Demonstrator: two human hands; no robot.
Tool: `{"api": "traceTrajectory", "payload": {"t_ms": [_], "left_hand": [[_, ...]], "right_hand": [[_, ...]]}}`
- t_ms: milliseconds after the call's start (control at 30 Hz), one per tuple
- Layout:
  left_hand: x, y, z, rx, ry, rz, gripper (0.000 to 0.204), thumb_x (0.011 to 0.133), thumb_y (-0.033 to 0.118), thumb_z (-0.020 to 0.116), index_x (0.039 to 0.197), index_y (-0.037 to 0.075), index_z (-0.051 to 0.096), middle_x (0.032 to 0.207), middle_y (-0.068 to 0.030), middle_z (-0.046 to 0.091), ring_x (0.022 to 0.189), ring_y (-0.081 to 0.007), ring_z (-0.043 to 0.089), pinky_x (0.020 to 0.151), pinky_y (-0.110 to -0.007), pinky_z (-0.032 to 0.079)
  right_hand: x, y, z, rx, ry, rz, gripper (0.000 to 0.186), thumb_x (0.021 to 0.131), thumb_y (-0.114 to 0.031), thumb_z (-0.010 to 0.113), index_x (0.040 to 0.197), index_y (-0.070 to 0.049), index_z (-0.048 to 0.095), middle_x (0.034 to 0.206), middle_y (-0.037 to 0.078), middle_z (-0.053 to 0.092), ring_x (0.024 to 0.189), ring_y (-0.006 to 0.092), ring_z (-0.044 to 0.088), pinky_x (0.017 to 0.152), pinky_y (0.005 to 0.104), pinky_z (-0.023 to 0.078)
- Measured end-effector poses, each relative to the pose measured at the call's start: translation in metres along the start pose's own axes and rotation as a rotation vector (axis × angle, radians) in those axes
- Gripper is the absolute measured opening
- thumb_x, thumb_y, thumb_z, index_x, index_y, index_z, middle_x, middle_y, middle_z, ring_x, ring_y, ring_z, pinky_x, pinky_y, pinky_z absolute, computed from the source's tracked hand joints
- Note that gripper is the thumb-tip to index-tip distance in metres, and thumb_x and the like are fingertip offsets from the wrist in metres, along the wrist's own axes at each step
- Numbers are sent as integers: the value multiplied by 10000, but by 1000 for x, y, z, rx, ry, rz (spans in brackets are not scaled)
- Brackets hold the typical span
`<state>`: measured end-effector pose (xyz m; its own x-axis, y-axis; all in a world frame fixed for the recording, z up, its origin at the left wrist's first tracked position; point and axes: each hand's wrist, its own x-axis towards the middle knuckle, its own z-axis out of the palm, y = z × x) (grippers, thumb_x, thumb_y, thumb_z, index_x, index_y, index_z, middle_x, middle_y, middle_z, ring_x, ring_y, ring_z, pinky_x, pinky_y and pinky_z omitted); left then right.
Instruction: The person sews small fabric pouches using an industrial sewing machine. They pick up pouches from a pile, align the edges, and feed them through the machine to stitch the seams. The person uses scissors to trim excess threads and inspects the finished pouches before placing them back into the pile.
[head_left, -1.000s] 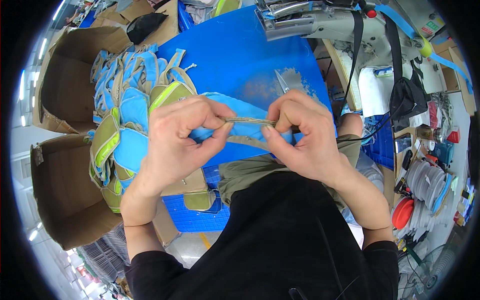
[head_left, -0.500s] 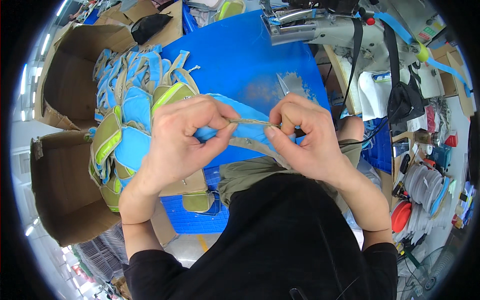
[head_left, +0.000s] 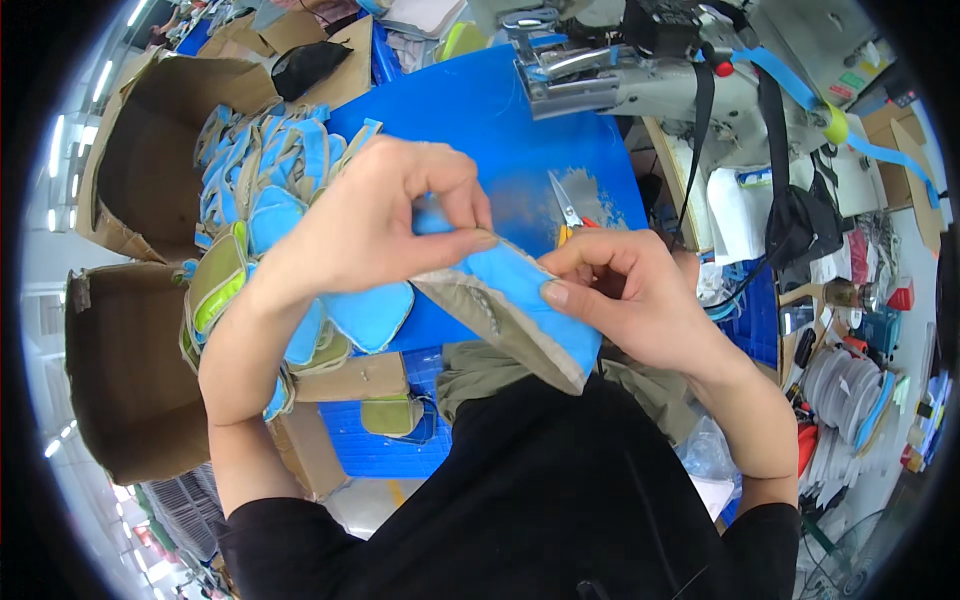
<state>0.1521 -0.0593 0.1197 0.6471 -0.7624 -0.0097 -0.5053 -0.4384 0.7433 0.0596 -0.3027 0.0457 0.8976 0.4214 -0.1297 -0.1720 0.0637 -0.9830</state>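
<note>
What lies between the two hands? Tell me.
Head view: a blue and khaki fabric piece spans between the left hand and right hand, pinched by both.

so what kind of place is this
Most likely a sewing workshop: an industrial sewing machine at the blue table, a pile of blue and green fabric pieces, cardboard boxes alongside.

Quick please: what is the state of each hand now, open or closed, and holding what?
Left hand: closed, pinching the upper end of the blue and beige fabric piece.
Right hand: closed, pinching the same piece lower down.
</note>
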Motion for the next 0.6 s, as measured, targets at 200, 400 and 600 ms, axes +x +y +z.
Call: {"api": "traceTrajectory", "payload": {"t_ms": [200, 400, 600], "left_hand": [[39, -28, -26, -221, -192, -22, 216, 818, -17, 799, 738, 32, 605, 849, -64, 718, 846, -140, 694, 769, -285, 541], [79, -59, -48, -376, -305, -72, 234, 843, 19, 812, 802, 50, 584, 903, -59, 714, 914, -122, 688, 820, -283, 549], [113, -71, -78, -159, -298, -186, 340, 868, 208, 838, 1067, -35, 708, 993, -64, 734, 954, -127, 673, 875, -284, 517]], "right_hand": [[15, 5, -2, 281, 42, 34, 189, 981, -81, 694, 1128, 34, 719, 904, 6, 725, 782, 29, 619, 697, 209, 486], [42, 9, -8, 504, 95, 34, 256, 984, -81, 686, 1200, 56, 698, 1059, 78, 747, 925, 85, 671, 824, 258, 536], [72, -1, -15, 714, 139, 70, 347, 981, -64, 668, 1304, 62, 652, 1130, 118, 739, 994, 133, 691, 889, 292, 553]]}}
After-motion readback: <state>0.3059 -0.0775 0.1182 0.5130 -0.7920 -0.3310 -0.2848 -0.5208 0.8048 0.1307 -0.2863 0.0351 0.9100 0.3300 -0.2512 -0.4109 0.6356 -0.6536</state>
